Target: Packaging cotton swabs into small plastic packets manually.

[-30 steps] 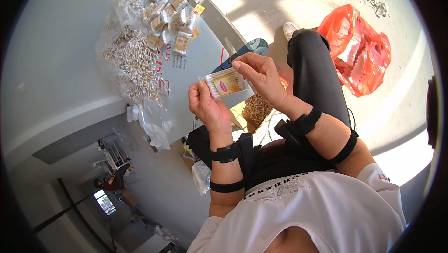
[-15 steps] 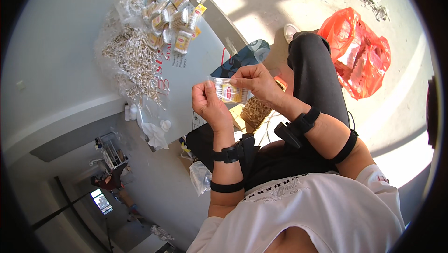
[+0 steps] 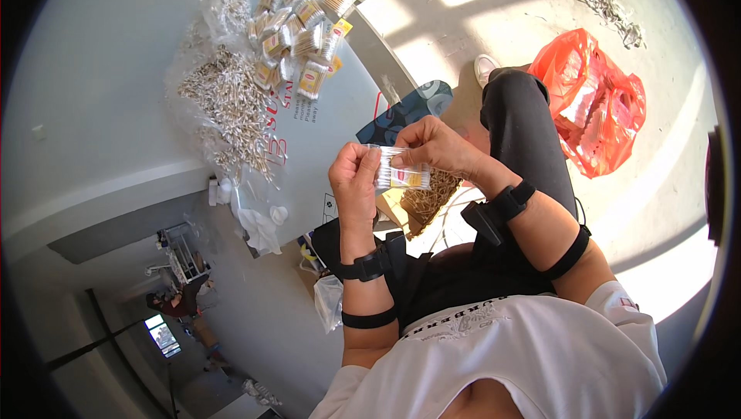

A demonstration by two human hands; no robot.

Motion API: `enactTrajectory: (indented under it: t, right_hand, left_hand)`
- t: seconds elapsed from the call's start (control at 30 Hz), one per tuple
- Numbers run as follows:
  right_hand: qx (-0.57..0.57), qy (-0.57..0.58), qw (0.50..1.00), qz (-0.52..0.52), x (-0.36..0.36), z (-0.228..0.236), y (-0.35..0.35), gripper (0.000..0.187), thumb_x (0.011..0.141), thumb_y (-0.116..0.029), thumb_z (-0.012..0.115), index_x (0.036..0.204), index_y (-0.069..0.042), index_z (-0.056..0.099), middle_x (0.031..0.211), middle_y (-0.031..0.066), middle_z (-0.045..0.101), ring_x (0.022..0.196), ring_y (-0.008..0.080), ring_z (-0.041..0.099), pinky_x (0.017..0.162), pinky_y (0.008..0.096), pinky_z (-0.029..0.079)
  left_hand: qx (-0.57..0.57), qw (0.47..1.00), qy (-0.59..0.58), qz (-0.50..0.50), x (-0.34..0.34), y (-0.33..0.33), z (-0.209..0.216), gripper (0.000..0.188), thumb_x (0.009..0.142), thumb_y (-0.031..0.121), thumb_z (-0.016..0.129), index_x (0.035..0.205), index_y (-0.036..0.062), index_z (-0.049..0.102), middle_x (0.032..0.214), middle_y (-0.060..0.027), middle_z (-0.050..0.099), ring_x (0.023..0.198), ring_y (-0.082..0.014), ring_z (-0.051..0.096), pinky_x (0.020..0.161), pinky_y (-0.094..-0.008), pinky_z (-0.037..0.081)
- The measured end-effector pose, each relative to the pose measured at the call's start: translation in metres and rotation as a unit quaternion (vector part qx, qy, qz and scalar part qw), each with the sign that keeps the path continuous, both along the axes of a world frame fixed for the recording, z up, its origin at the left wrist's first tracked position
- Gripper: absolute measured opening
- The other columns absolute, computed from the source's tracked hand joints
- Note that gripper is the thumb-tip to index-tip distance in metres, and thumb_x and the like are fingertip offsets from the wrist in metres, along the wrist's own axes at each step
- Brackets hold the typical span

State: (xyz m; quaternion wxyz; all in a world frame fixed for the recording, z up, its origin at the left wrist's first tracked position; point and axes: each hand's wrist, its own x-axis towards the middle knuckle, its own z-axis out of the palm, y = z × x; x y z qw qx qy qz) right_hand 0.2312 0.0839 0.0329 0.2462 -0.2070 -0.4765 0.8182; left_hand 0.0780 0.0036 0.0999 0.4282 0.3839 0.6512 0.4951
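Note:
A small clear packet of cotton swabs (image 3: 409,178) with a yellow label is stretched between my two hands above the table's near edge. My left hand (image 3: 356,179) pinches its left end between thumb and curled fingers. From above, my right hand (image 3: 441,149) grips its upper edge, thumb lying across the clear film. Farther up the table lies a heap of similar filled packets (image 3: 301,37). Left of that heap, a big clear plastic bag spills a mass of loose cotton swabs (image 3: 228,106).
A box of brown sticks (image 3: 428,201) stands just beyond my lap. Dark blue patterned material (image 3: 413,112) lies on the table corner. On the floor at right sit a red plastic bag (image 3: 590,106) and scattered white strips (image 3: 606,6). Crumpled white plastic (image 3: 258,222) hangs at the table's left edge.
Both hands and the swab packet appear slightly lower and farther right, as the whole view has shifted too. My right thumb now lies farther across the packet's film.

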Motion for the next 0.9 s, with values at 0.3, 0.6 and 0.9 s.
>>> enactTrajectory:
  t: [0.3,0.6,0.9]
  right_hand:
    - [-0.163,0.037,0.984,-0.058,0.000,-0.006,0.003,0.016,0.081,-0.012,0.076,0.090,-0.002,0.069,0.078,0.0019,0.069,0.065,0.0079,0.062,0.059,0.0217,0.048]
    - [-0.148,-0.096,0.958,-0.224,0.003,0.001,0.008,0.008,0.089,-0.011,0.066,0.086,-0.003,0.067,0.076,0.0034,0.068,0.066,0.0080,0.061,0.060,0.0207,0.047]
    - [-0.216,-0.052,0.906,-0.360,0.005,-0.013,0.014,0.013,0.090,-0.009,0.064,0.077,-0.008,0.063,0.072,0.0030,0.066,0.057,0.0050,0.052,0.053,0.0191,0.039]
  left_hand:
    - [0.114,0.988,-0.010,0.108,0.007,0.007,-0.017,0.023,0.097,0.014,0.058,0.077,0.0056,0.051,0.070,0.0049,0.049,0.065,-0.0030,0.043,0.057,-0.0207,0.038]
    - [-0.014,0.984,0.020,0.175,-0.047,0.017,-0.059,0.016,0.099,0.015,0.053,0.089,0.0025,0.055,0.087,-0.0039,0.057,0.074,-0.0102,0.050,0.071,-0.0273,0.047]
    - [-0.015,0.783,0.616,-0.085,-0.030,-0.007,-0.064,0.067,0.096,0.036,0.051,0.148,0.0024,0.024,0.154,-0.0215,0.022,0.145,-0.0353,0.019,0.116,-0.0513,0.017]
